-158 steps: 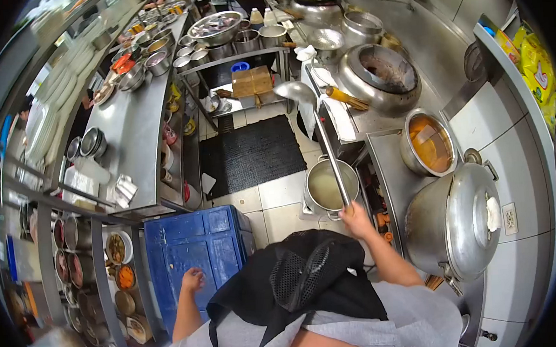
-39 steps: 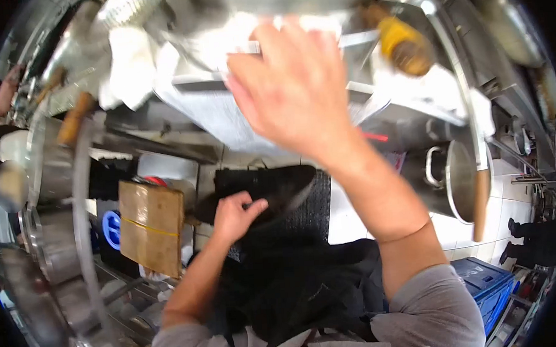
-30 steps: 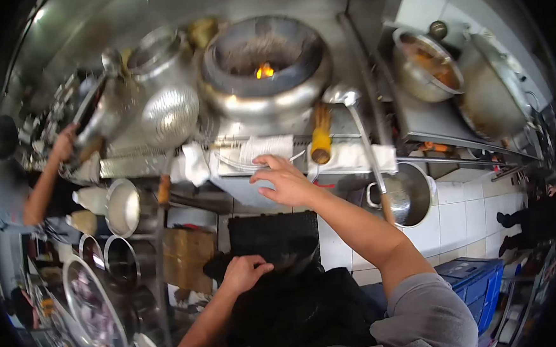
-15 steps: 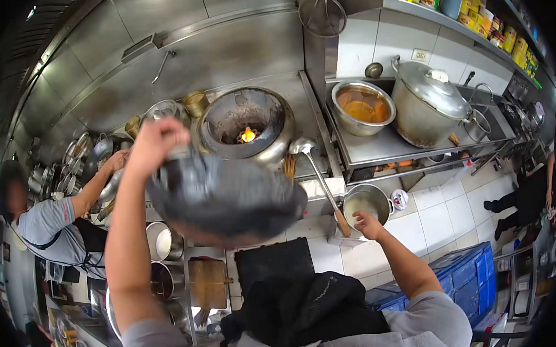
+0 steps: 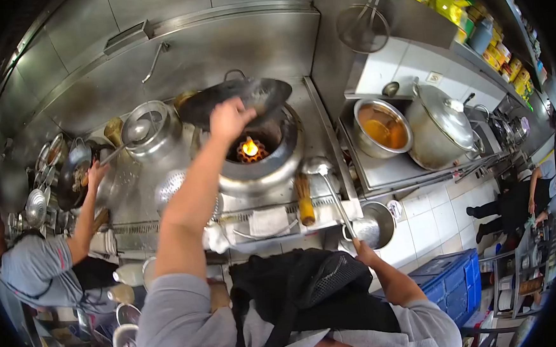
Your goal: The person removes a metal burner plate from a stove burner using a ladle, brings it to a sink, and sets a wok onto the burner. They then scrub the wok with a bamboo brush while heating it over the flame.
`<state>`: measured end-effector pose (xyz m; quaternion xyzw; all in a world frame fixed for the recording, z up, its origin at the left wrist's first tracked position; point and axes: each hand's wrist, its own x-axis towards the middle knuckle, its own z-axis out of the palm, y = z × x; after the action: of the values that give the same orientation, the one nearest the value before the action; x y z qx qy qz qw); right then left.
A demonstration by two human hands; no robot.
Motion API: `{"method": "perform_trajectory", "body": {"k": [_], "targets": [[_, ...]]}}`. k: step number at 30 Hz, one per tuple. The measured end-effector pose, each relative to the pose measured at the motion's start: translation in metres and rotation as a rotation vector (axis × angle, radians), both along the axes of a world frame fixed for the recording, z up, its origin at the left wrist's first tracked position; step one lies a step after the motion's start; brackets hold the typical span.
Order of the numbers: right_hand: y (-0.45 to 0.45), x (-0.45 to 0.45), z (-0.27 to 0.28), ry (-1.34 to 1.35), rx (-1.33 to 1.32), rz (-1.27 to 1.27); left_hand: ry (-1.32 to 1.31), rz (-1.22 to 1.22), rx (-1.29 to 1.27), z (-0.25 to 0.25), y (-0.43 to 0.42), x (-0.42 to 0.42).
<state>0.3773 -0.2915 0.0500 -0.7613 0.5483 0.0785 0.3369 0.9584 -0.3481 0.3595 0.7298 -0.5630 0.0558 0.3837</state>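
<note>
A dark wok is tilted over the back of the round burner, its far loop handle pointing to the wall. My left hand is closed at the wok's near edge; the near handle is hidden behind it. Flame shows in the burner below. My right hand is closed around the wooden end of a long ladle. The ladle's bowl rests at the right of the stove beside a bamboo brush. Under the handle end stands a metal pot.
A steel pot with a strainer stands left of the burner. To the right are a basin of brown liquid and a large lidded pot. A co-worker works at the left; another person stands far right. A blue crate sits behind.
My left hand has carried the wok forward from in front of the stove to over the burner. My right hand has closed on the ladle's handle. The view has shifted.
</note>
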Motion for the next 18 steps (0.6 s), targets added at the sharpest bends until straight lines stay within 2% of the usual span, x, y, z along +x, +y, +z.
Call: {"method": "perform_trajectory", "body": {"k": [1,3,5,6,7,10,11,12,13,14,17,18], "targets": [[0.011,0.006,0.012,-0.030,-0.078,-0.039,0.002,-0.010,-0.034,-0.034,-0.002,0.005],[0.002,-0.020,-0.054,-0.120,-0.353,-0.060,0.008,0.025,0.067,-0.077,0.008,-0.001],[0.010,0.022,0.037,-0.322,0.032,-0.422,0.074,0.015,0.070,-0.107,0.023,-0.012],[0.016,0.055,0.094,-0.401,0.116,-0.510,0.085,0.021,0.072,-0.126,0.029,-0.015],[0.013,0.063,0.108,-0.393,0.121,-0.504,0.088,0.029,0.066,-0.145,0.031,-0.016],[-0.006,0.082,0.127,-0.671,0.268,-0.669,0.101,-0.004,0.070,-0.177,0.032,-0.023],[-0.018,0.094,0.139,-0.630,0.234,-0.662,0.100,-0.010,0.076,-0.187,0.033,-0.026],[-0.036,0.094,0.131,-0.734,0.214,-0.570,0.097,-0.014,0.105,-0.194,0.035,-0.028],[-0.048,0.115,0.145,-0.817,0.228,-0.567,0.092,-0.022,0.136,-0.201,0.037,-0.029],[-0.068,0.120,0.135,-0.887,0.239,-0.542,0.050,-0.069,0.073,-0.208,0.042,-0.029],[-0.106,0.181,0.172,-0.984,0.263,-0.626,0.060,-0.066,0.068,-0.205,0.041,-0.029],[-0.119,0.193,0.182,-1.027,0.312,-0.579,0.060,-0.064,0.074,-0.203,0.042,-0.031]]}}
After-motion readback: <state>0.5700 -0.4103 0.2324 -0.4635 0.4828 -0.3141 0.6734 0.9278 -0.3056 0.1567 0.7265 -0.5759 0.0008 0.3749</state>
